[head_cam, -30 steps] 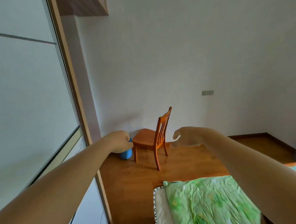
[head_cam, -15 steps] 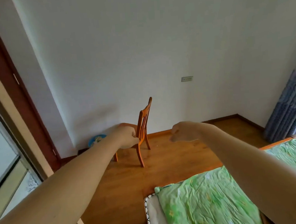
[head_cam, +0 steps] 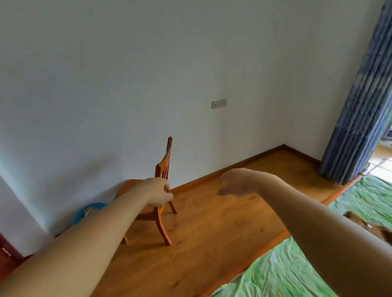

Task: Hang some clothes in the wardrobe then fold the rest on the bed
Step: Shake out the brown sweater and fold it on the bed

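I am holding out an empty, curled left hand and a loose, empty right hand. I am probably going to fetch a garment: what looks like brown clothing is lying on the bed beside my right arm, needing a reach and a grip.

Chair left of bed, curtain far right
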Demonstrator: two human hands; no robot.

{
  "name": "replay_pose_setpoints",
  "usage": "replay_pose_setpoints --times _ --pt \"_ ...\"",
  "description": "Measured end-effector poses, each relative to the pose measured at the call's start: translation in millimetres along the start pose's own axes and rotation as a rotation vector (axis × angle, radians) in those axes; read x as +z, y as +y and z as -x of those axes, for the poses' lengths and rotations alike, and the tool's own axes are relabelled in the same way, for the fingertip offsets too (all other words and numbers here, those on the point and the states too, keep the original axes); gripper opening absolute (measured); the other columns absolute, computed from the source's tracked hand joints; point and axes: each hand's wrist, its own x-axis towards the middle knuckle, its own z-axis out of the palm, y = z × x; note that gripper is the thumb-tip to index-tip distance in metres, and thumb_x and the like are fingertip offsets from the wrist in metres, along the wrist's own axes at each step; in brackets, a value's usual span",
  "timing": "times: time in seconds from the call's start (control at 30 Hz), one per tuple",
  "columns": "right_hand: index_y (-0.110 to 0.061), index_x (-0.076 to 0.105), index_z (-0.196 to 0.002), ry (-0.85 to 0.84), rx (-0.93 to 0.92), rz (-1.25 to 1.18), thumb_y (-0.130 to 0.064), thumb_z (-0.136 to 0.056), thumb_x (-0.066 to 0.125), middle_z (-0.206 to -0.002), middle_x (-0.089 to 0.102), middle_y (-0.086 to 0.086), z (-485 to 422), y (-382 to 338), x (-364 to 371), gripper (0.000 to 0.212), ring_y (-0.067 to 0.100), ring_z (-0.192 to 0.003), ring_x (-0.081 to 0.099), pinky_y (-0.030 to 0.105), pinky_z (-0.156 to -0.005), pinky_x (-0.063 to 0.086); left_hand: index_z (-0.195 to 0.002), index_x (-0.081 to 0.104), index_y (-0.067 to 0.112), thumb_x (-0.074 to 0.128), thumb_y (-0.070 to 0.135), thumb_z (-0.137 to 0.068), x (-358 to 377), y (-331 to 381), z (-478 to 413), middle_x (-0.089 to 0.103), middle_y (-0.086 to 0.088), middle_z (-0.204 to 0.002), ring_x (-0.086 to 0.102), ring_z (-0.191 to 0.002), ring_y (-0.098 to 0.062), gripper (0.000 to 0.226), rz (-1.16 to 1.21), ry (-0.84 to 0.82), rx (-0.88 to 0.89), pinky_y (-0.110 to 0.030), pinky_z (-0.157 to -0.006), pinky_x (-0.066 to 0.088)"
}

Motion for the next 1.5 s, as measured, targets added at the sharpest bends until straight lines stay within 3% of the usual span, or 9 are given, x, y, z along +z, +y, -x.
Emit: replay_pose_setpoints --times 0.07,0.2,0.37,0.57,0.97,1.07,1.17,1.33,1.5 --pt "-0.022 0.044 -0.15 0.003 0.023 -0.03 -0.054 -0.092 0.065 -0.146 0.053 0.005 -35.1 6.8 -11.2 0.069 0.026 -0.124 0.058 0.037 -0.092 0.05 -0.122 0.06 0.028 0.058 0.046 -0.091 -8.4 -2.3 -38.2 0.065 0.005 -0.112 0.064 -0.088 -0.009 0.035 0.0 -0.021 0.014 -0.03 -0.076 0.056" --pt "-0.021 0.047 -0.148 0.023 0.074 -0.094 -0.053 -0.09 0.067 -0.146 0.054 0.006 -90.7 16.2 -32.7 0.069 0.027 -0.127 0.056 0.041 -0.1 0.052 -0.133 0.055 0.028 0.057 0.045 -0.093 -24.8 -6.7 -105.1 0.064 0.003 -0.108 0.07 -0.081 -0.01 0.044 0.036 -0.075 0.059 -0.032 -0.076 0.06" --pt "-0.022 0.041 -0.152 0.034 0.158 -0.127 -0.054 -0.088 0.068 -0.153 0.046 0.005 -140.2 28.8 -49.3 0.077 0.029 -0.132 0.052 0.043 -0.101 0.053 -0.141 0.051 0.027 0.055 0.046 -0.093 -47.1 -2.6 -179.3 0.056 -0.005 -0.139 0.06 -0.116 -0.022 0.052 0.011 -0.094 0.135 -0.036 -0.099 0.051" --pt "-0.022 0.049 -0.146 0.094 0.294 -0.073 -0.056 -0.091 0.064 -0.146 0.053 0.003 -195.5 46.0 -60.9 0.067 0.026 -0.131 0.052 0.035 -0.097 0.046 -0.148 0.046 0.023 0.055 0.038 -0.097 -66.8 1.2 -280.3 0.051 -0.008 -0.148 0.052 -0.131 -0.024 0.054 -0.011 -0.113 0.311 -0.032 -0.099 0.044" --pt "-0.024 0.051 -0.144 0.154 0.563 -0.169 -0.052 -0.092 0.064 -0.144 0.054 0.001 -308.8 34.9 -85.2 0.06 0.023 -0.128 0.054 0.028 -0.091 0.046 -0.147 0.046 0.023 0.055 0.042 -0.099 -99.2 -11.0 -464.6 0.051 -0.005 -0.148 0.054 -0.13 -0.023 0.052 -0.095 -0.204 0.606 -0.035 -0.104 0.049" --pt "-0.025 0.052 -0.143 0.133 0.664 -0.203 -0.053 -0.092 0.065 -0.145 0.053 0.002 -302.6 54.6 -78.2 0.06 0.022 -0.127 0.053 0.027 -0.088 0.041 -0.145 0.048 0.025 0.057 0.044 -0.098 -92.2 10.7 -490.0 0.051 -0.004 -0.149 0.054 -0.13 -0.023 0.052 -0.091 -0.217 0.67 -0.037 -0.103 0.051" --pt "-0.026 0.052 -0.143 0.116 0.776 -0.255 -0.056 -0.091 0.065 -0.147 0.051 0.003 -289.3 78.9 -67.5 0.061 0.024 -0.131 0.05 0.032 -0.097 0.043 -0.144 0.049 0.027 0.058 0.045 -0.097 -75.7 42.3 -505.3 0.052 -0.003 -0.147 0.055 -0.128 -0.023 0.051 -0.101 -0.249 0.743 -0.035 -0.099 0.052" --pt "-0.023 0.055 -0.142 0.086 0.888 -0.346 -0.054 -0.092 0.065 -0.145 0.053 0.002 -260.4 119.5 -56.3 0.06 0.024 -0.13 0.051 0.036 -0.106 0.045 -0.142 0.051 0.028 0.061 0.044 -0.095 -48.6 115.7 -519.7 0.056 -0.001 -0.142 0.058 -0.104 -0.011 0.051 -0.134 -0.341 0.857 -0.022 -0.075 0.047" --pt "-0.018 0.062 -0.133 0.112 0.976 -0.369 -0.055 -0.093 0.063 -0.138 0.059 0.004 -232.0 193.1 -51.8 0.054 0.024 -0.123 0.055 0.034 -0.099 0.046 -0.144 0.051 0.025 0.062 0.039 -0.096 -16.2 216.1 -527.3 0.053 -0.003 -0.146 0.057 -0.125 -0.02 0.05 -0.159 -0.359 0.989 -0.029 -0.091 0.056"
